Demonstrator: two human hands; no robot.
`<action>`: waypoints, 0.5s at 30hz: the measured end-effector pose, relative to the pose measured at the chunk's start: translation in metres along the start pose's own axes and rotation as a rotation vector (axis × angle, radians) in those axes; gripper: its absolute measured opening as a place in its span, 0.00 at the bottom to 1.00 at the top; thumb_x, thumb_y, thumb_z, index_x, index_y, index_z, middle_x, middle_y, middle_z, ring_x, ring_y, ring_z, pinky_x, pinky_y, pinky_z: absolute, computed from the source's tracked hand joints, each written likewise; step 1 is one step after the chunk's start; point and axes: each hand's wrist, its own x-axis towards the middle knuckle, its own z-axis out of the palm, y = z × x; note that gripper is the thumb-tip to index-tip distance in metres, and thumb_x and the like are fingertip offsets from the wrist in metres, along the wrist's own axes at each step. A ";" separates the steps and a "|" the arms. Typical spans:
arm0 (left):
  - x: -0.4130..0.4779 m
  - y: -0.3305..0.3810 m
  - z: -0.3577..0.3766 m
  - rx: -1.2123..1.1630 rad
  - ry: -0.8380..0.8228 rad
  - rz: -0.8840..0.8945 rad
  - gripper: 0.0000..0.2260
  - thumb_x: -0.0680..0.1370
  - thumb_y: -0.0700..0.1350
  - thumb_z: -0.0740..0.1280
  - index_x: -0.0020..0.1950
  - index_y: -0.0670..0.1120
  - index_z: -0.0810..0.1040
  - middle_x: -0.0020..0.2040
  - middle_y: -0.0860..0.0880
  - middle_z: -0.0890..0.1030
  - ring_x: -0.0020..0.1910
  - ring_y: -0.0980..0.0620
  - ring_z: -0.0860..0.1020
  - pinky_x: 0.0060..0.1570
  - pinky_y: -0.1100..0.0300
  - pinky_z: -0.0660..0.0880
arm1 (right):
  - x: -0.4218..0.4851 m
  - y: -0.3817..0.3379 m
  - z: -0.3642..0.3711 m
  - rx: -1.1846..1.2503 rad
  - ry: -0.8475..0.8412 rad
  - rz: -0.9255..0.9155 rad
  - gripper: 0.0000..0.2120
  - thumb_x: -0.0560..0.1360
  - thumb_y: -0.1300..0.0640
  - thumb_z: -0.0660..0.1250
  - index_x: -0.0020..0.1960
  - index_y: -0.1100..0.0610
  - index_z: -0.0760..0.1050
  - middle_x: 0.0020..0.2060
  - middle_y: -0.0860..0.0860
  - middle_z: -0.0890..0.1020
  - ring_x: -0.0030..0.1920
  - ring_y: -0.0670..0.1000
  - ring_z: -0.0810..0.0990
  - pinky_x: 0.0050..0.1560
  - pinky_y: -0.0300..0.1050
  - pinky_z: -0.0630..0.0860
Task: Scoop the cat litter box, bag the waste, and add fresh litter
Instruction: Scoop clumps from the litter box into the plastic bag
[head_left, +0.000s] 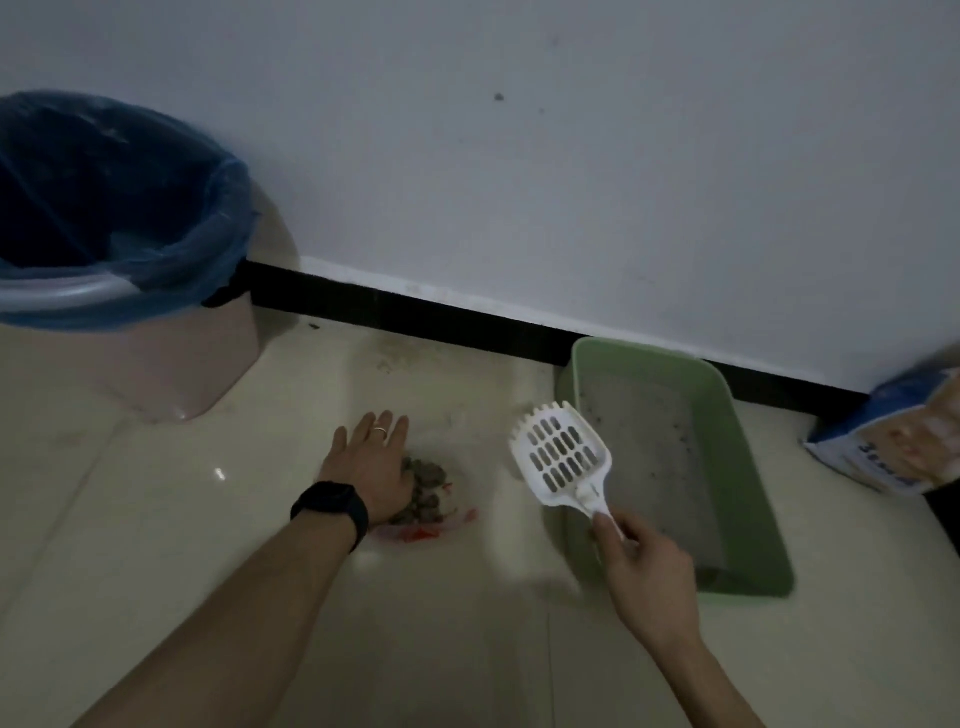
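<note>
A blue-and-white paper sack of litter (883, 447) is standing at the right edge, cut off by the frame. It is carrying dark blue print near its lower edge, but blur is leaving the characters unreadable. A thin clear plastic bag with red print (426, 532) is lying on the pale glossy tiled floor (156, 493); the red marks are too crumpled and partly covered to read.

The left hand (371, 467) is lying flat on that bag with fingers straight and slightly spread, gripping nothing. It is wearing a thin ring (381, 430) and a black wristwatch (332, 506), and its palm is hiding part of the heap of grey-brown waste clumps (426, 493) under it.

The right hand (644, 566) is pinching the handle end of a white slotted plastic litter scoop (563, 457), whose head is hanging over the near left edge of the pale green rectangular plastic litter box (748, 467). The box is sitting against the black skirting board (415, 306) and holding grey litter speckled with dark bits.

A pink plastic bin (171, 369) lined with a translucent blue bag (171, 249) is standing at the far left, its interior too dark to make out.
</note>
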 end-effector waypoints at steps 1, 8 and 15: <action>0.004 0.014 -0.001 -0.030 0.012 0.026 0.32 0.82 0.56 0.54 0.81 0.49 0.42 0.81 0.47 0.45 0.80 0.47 0.45 0.77 0.46 0.46 | 0.001 0.014 -0.010 0.052 0.016 0.066 0.11 0.78 0.46 0.64 0.47 0.50 0.82 0.39 0.50 0.85 0.45 0.54 0.84 0.40 0.44 0.72; 0.029 0.132 0.006 -0.088 0.037 0.255 0.31 0.83 0.58 0.51 0.81 0.50 0.43 0.81 0.49 0.45 0.80 0.49 0.45 0.77 0.47 0.46 | 0.024 0.120 -0.074 -0.117 -0.008 0.389 0.14 0.78 0.48 0.64 0.62 0.51 0.76 0.54 0.55 0.84 0.55 0.60 0.81 0.49 0.46 0.72; 0.047 0.221 0.030 -0.197 0.056 0.211 0.33 0.83 0.57 0.53 0.80 0.44 0.41 0.81 0.45 0.45 0.79 0.47 0.45 0.77 0.46 0.48 | 0.074 0.185 -0.079 -0.301 -0.275 0.547 0.16 0.77 0.50 0.60 0.56 0.59 0.79 0.53 0.59 0.83 0.53 0.60 0.82 0.45 0.44 0.74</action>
